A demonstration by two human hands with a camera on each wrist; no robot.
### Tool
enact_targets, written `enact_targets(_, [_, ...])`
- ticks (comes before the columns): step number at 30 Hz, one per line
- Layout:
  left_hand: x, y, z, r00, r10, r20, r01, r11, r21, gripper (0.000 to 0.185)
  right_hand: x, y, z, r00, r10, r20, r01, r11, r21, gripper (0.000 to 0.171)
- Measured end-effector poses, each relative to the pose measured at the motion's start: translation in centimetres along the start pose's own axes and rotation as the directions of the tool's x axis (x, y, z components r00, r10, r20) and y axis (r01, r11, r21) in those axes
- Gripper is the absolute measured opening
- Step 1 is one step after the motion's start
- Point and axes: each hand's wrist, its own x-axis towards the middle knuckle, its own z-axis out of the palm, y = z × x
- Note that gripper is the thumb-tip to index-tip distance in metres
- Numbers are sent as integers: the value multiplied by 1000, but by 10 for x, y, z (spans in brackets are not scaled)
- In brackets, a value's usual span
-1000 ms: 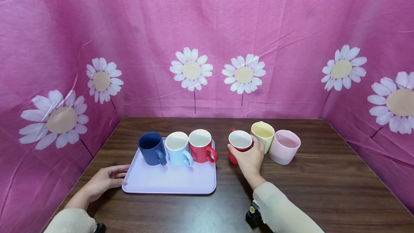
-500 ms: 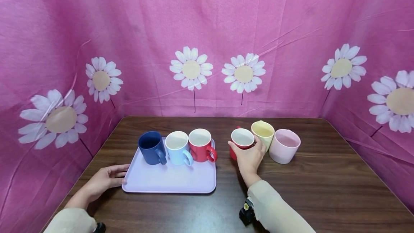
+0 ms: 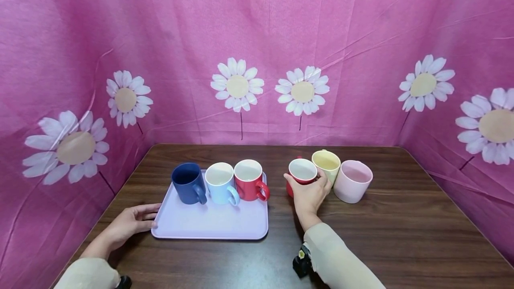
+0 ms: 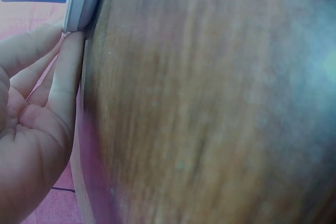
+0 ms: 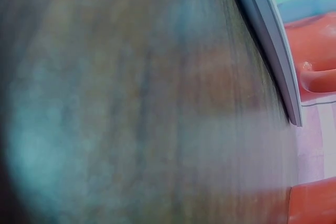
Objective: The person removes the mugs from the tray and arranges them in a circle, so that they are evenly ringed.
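Note:
A lilac tray (image 3: pixel 209 224) lies on the dark wooden table (image 3: pixel 401 235) and carries a navy mug (image 3: pixel 188 183), a light blue mug (image 3: pixel 221 183) and a red mug (image 3: pixel 250 181) in a row. My left hand (image 3: pixel 130 223) rests with straight fingers against the tray's left front corner; the left wrist view shows its fingers (image 4: pixel 65 82) touching the tray's edge (image 4: pixel 81 1). My right hand (image 3: pixel 308 195) grips a second red mug (image 3: pixel 300 174) standing on the table right of the tray. That mug sits beside a yellow mug (image 3: pixel 327 164) and a pink mug (image 3: pixel 353 181).
Pink cloth with white daisies (image 3: pixel 237 84) walls in the table on three sides. In the right wrist view the tray's edge (image 5: pixel 273 45) and red mug parts (image 5: pixel 315 56) show blurred over the tabletop. Bare tabletop lies at the front right.
My right hand, gripping the red mug, has shifted it slightly back and to the right, closer to the yellow mug. The left hand has stayed on the tray's corner.

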Motion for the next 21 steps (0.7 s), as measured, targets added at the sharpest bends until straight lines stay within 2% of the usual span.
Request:
enact_targets(10, [1,-3,-1,1000,17,10,-17,1000,-6,63,-2,-3,-4,1000,10,13,-11,999,49,92])
enact_targets(17, [0,-2,0,1000,11,1,-11,1000,2,64,-10,-10,-11,992,107,61,-114,986,125,88])
enact_targets(21, [1,-3,-1,1000,15,7,-15,1000,4,63,-16,-10,-17,985,152,81,-160,980,118,83])
